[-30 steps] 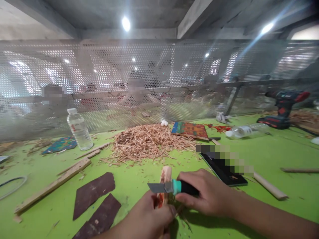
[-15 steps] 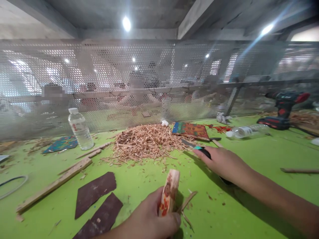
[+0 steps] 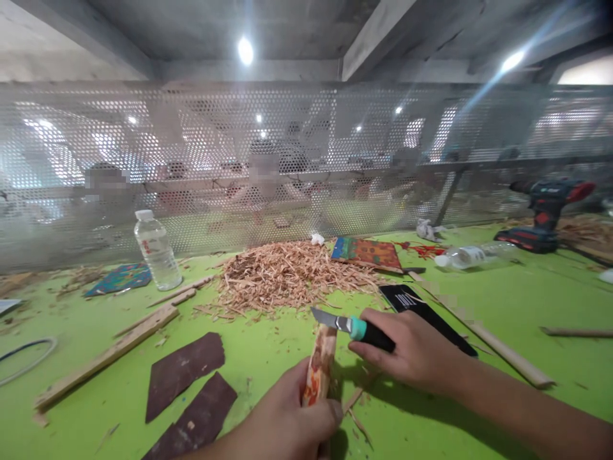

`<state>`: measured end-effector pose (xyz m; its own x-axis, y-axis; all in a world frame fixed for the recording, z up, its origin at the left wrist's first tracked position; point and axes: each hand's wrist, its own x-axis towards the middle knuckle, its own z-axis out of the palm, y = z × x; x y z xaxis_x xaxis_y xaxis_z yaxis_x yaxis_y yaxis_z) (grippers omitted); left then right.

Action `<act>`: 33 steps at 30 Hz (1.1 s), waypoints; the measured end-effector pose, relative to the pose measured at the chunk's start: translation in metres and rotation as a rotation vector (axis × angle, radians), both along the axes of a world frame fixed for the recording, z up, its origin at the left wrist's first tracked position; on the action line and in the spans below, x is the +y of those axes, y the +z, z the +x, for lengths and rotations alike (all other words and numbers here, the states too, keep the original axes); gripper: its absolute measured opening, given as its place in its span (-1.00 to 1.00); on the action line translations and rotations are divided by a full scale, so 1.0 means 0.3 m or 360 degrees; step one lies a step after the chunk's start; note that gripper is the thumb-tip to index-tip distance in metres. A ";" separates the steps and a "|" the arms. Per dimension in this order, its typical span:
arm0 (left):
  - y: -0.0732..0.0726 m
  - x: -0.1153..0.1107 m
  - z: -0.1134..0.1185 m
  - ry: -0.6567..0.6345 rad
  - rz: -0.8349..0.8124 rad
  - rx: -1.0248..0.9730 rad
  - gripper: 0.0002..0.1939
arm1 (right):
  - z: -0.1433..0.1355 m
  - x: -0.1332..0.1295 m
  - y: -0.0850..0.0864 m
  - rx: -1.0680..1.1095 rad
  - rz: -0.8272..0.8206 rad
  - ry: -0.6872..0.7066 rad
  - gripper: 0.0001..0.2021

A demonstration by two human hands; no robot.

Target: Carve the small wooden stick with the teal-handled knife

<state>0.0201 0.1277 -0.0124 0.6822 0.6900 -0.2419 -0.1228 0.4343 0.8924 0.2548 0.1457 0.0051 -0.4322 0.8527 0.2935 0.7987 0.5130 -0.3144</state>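
Since the earlier frame your right hand [image 3: 412, 351] has drawn back from the shavings [image 3: 287, 275], bringing the knife [image 3: 352, 327] to the top of the stick [image 3: 320, 364]. Your left hand [image 3: 292, 421] is clamped around the stick's lower end, its long axis upright, leaning slightly away. Your right hand is wrapped around the knife handle, blade pointing left. Bare green table [image 3: 527, 306] lies open to the right.
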 end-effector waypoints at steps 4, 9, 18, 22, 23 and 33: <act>0.000 0.000 0.009 0.0081 0.0048 0.0070 -0.53 | -0.022 -0.017 -0.004 -0.0030 -0.0139 0.0262 -0.40; 0.001 0.006 0.002 0.0041 0.0037 0.0131 -0.54 | -0.028 -0.014 0.005 -0.0031 -0.0186 0.0172 -0.39; 0.032 -0.005 -0.011 -0.0070 0.0208 0.0096 -0.69 | 0.088 0.093 -0.020 -0.0293 0.0047 -0.0596 -0.46; 0.034 0.002 -0.014 -0.0105 0.0272 0.0168 -0.62 | 0.107 0.105 -0.044 -0.0437 -0.0007 -0.0802 -0.52; 0.034 0.003 -0.016 -0.0108 0.0281 0.0188 -0.61 | 0.109 0.105 -0.047 -0.0457 -0.0027 -0.0817 -0.53; 0.007 0.003 -0.005 -0.0067 0.0147 -0.0098 -0.64 | 0.047 0.066 -0.014 -0.0174 0.0018 -0.0637 -0.48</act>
<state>0.0186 0.1286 -0.0103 0.7226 0.6778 -0.1356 -0.1618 0.3565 0.9202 0.2690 0.1654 0.0009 -0.0964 0.9567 0.2745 0.9642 0.1582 -0.2127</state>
